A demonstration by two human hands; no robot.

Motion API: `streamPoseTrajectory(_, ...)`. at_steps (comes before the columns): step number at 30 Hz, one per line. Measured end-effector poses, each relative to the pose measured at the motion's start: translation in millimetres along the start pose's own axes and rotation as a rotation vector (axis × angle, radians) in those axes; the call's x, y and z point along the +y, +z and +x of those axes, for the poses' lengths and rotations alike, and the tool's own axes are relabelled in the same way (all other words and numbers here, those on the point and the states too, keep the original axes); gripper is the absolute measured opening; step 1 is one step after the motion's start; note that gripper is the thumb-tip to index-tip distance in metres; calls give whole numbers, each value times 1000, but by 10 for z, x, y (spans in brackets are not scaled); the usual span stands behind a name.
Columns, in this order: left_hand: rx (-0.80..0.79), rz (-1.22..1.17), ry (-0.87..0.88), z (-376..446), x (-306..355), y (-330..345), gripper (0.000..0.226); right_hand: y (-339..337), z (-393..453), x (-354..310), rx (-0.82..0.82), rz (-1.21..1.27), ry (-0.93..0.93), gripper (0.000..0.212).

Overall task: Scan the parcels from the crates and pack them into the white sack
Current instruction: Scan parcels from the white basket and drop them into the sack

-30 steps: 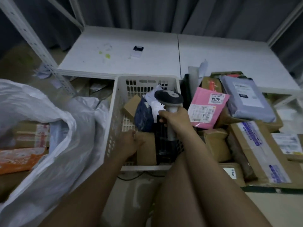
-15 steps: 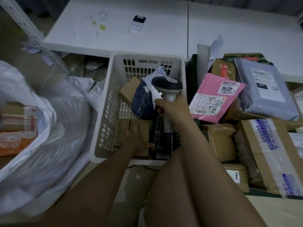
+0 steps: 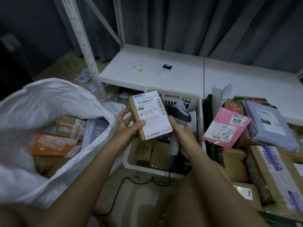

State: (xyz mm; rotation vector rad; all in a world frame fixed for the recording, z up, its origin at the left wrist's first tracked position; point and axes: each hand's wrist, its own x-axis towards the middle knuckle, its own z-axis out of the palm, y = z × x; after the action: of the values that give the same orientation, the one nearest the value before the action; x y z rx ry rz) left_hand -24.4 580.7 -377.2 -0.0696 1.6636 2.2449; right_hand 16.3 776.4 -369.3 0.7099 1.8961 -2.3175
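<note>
Held up at the centre of the view: a small brown parcel (image 3: 150, 115), white shipping label with barcodes turned toward the camera, above the white crate (image 3: 199, 112) and just at 3 o'clock from the mouth of the white sack (image 3: 65, 102). Gripped from its 9 o'clock side by the left hand (image 3: 129, 124), thumb laid across the lower label, fingers curled behind the cardboard edge. Closed round the pale handle of the scanner (image 3: 177, 126) is the right hand (image 3: 182, 136), with the dark scanner head just at 3 o'clock of the parcel and partly hidden behind it; cable hanging down toward 6 o'clock. Step in hand, by judgement: the scan itself, parcel lifted out and label presented, but scanner head not yet aimed at the barcode; no beam or light to see. Next move likely calls for turning the scanner head onto the barcode near the top of the label, holding the parcel steady, then carrying it toward 9 o'clock and dropping it into the sack. Inside the sack already: an orange packet (image 3: 52, 145) and taped brown boxes. More brown boxes low in the crate; at 3 o'clock a second heap with a pink mailer (image 3: 224, 126) and a grey mailer (image 3: 270, 125). Much left to do, apparently.
</note>
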Motion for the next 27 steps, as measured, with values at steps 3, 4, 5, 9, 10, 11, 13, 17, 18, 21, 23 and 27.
streamPoseTrajectory(3,-19,-11,46,-256,286,-166,79,270,-204,-8,-117,106,-38,95)
streamPoseTrajectory(4,-35,13,50,-343,373,-239,76,357,-260,-24,-125,115,-60,97)
streamPoseTrajectory(5,-60,55,47,-430,464,-317,75,442,-313,-49,-133,112,-86,95)
streamPoseTrajectory(9,-60,193,10,-705,732,-639,81,774,-514,-163,-141,-3,-169,94)
streamPoseTrajectory(10,-13,184,32,-750,771,-721,80,853,-568,-193,-125,-47,-180,97)
streamPoseTrajectory(11,46,176,67,-791,805,-809,79,930,-615,-223,-104,-80,-185,96)
streamPoseTrajectory(13,173,176,148,-844,862,-974,78,1073,-668,-246,-69,-96,-157,82)
streamPoseTrajectory(17,277,292,232,-855,965,-1260,83,1318,-808,-322,-174,-132,-142,17)
streamPoseTrajectory(18,283,310,219,-852,979,-1319,85,1379,-871,-337,-212,-180,-165,10)
streamPoseTrajectory(21,295,346,187,-828,1009,-1469,89,1542,-1031,-332,-294,-277,-255,25)
streamPoseTrajectory(23,312,367,174,-810,1023,-1554,91,1614,-1106,-311,-307,-285,-282,29)
streamPoseTrajectory(27,379,475,155,-778,1016,-1677,93,1642,-1119,-255,-321,-244,-237,32)
